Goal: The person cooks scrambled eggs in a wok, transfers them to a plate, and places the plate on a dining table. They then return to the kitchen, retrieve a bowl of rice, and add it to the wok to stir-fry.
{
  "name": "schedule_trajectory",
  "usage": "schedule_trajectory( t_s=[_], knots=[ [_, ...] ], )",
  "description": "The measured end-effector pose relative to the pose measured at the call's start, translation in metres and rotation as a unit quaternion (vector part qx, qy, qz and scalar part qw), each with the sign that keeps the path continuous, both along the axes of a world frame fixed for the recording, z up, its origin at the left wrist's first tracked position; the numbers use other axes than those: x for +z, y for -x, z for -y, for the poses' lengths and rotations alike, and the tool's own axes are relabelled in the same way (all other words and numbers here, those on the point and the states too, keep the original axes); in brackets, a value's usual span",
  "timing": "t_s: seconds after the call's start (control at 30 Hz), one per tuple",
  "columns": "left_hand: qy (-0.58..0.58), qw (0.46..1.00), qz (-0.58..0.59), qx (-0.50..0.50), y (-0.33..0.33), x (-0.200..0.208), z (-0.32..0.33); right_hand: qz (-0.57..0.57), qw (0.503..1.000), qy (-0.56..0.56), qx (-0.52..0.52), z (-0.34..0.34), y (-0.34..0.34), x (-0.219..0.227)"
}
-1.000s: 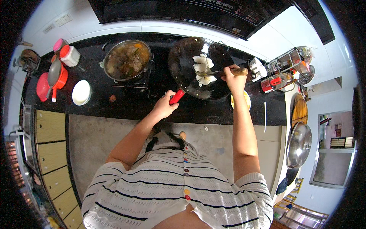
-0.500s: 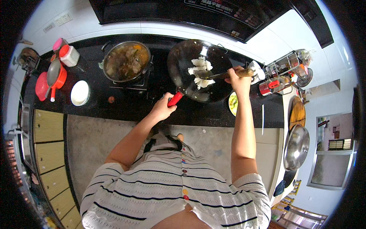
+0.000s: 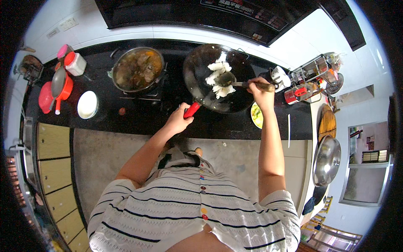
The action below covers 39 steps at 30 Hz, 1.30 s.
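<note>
A black wok point(image 3: 235, 98) sits on the stove with white pieces of food point(image 3: 217, 72) in it. My left hand point(image 3: 179, 120) grips the wok's red handle point(image 3: 192, 110) at its near side. My right hand point(image 3: 261, 89) holds the wooden handle of a metal ladle point(image 3: 228, 79), whose bowl rests among the white pieces in the wok.
A pot of brown stew point(image 3: 137, 69) stands on the left burner. A white bowl point(image 3: 87, 105), a red pot with a ladle point(image 3: 58, 88) and a jar point(image 3: 75, 64) are on the dark counter at the left. A small yellow-green dish point(image 3: 256, 115), condiment rack point(image 3: 310, 82) and a steel lid point(image 3: 326, 160) are at the right.
The ladle's bowl has moved left, deeper among the white pieces. The wok and food sit slightly differently in the picture; my left hand stays on the red handle.
</note>
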<state>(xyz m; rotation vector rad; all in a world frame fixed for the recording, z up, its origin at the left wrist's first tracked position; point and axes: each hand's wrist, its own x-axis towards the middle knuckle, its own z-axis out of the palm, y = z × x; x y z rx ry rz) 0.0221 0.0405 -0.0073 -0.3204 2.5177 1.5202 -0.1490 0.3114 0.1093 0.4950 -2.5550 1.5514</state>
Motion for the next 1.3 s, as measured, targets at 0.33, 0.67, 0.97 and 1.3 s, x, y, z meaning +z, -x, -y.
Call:
schedule_trajectory(
  t_s=[0.33, 0.67, 0.97, 1.3],
  knots=[
    [0.007, 1.0, 0.019, 0.002, 0.0, 0.005, -0.003, -0.088, 0.993, 0.043, -0.061, 0.004, -0.04, -0.07],
    [0.009, 0.999, 0.037, 0.007, 0.001, -0.002, 0.001, 0.033, 0.988, 0.142, -0.058, 0.008, -0.006, 0.019],
    [0.01, 1.0, -0.007, -0.005, 0.001, -0.001, -0.001, 0.054, 0.995, 0.076, -0.048, 0.015, 0.035, -0.014],
    [0.043, 0.999, 0.002, -0.021, 0.006, 0.003, 0.008, 0.008, 0.996, -0.033, -0.077, 0.009, 0.04, 0.0]
  ],
)
